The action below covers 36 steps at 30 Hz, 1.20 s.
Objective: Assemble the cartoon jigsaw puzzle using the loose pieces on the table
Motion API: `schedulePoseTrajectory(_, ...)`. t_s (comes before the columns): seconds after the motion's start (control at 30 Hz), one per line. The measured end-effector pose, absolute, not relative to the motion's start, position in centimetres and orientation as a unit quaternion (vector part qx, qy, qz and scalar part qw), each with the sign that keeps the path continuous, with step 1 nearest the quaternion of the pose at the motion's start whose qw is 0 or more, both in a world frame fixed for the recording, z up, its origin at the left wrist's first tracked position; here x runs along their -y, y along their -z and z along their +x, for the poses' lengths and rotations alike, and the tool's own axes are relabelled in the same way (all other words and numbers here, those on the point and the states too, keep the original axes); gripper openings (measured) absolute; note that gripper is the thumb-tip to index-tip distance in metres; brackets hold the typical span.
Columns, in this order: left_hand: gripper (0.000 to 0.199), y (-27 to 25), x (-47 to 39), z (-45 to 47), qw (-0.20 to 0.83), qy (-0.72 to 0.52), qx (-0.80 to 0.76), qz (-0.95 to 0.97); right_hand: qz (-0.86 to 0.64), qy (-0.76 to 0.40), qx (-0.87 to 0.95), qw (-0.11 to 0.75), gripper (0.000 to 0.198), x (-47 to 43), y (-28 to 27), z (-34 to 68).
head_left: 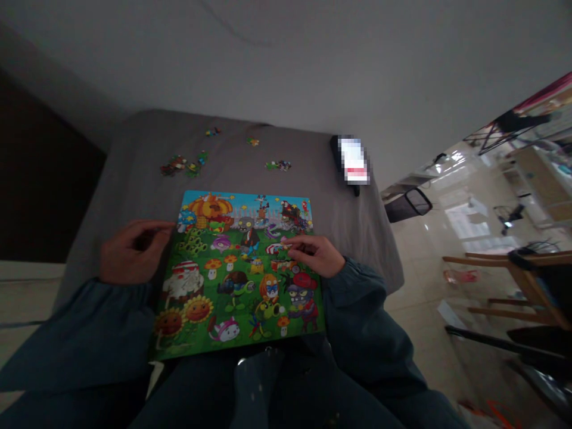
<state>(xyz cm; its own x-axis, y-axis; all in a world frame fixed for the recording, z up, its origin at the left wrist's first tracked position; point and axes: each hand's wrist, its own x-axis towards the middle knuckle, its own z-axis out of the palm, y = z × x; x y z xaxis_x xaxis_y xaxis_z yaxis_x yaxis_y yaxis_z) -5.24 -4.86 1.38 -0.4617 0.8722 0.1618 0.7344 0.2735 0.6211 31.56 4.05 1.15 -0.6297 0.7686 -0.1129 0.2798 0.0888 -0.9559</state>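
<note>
A cartoon jigsaw puzzle board (241,268) with a green lawn and a blue sky strip lies in front of my lap, its near edge over my legs. My left hand (136,250) is at the board's left edge, fingers curled and thumb and fingertips together against that edge. Over the right part of the picture rests my right hand (317,256), thumb and forefinger pinched close to the surface near a red-and-white striped figure. Whatever lies between those fingertips is too small to make out.
Small colourful puzzle pieces lie beyond the board on the grey cloth (308,179): a cluster (174,165) at the left, a pair (277,165) nearer the middle, single pieces behind. A phone (353,159) with a lit screen stands at the right. Wooden chair legs (500,286) stand on the tiled floor.
</note>
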Motion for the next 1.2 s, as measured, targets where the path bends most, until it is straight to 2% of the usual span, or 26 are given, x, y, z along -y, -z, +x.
schedulePoseTrajectory(0.27,0.033,-1.3,4.9,-5.3,0.092,-0.333,-0.784,0.515,-0.394,-0.529,0.703,0.267,0.022,-4.0,-1.0,31.8)
schedulePoseTrajectory(0.43,0.034,-1.1,4.9,-5.4,0.087,-0.328,-0.787,0.516,-0.403,-0.513,0.701,0.287,0.021,-2.8,-1.4,32.6)
schedulePoseTrajectory(0.57,0.036,-1.0,4.9,-5.6,0.093,-0.322,-0.787,0.518,-0.406,-0.458,0.724,0.317,0.026,-1.2,-2.3,33.6)
schedulePoseTrajectory(0.73,0.032,-1.0,4.7,-5.5,0.091,-0.302,-0.799,0.513,-0.378,-0.388,0.779,0.318,0.024,1.2,-2.9,34.5)
schedulePoseTrajectory(0.93,0.029,-0.8,4.3,-5.9,0.102,-0.271,-0.810,0.510,-0.444,-0.367,0.754,0.315,0.018,3.7,-2.6,35.0)
schedulePoseTrajectory(1.1,0.032,-4.0,5.3,-3.9,0.124,-0.220,-0.802,0.542,-0.426,-0.335,0.770,0.337,0.020,4.3,-2.5,35.0)
schedulePoseTrajectory(1.2,0.032,-6.5,6.2,0.4,0.168,-0.213,-0.687,0.675,-0.394,-0.291,0.805,0.335,0.021,4.2,-2.1,34.9)
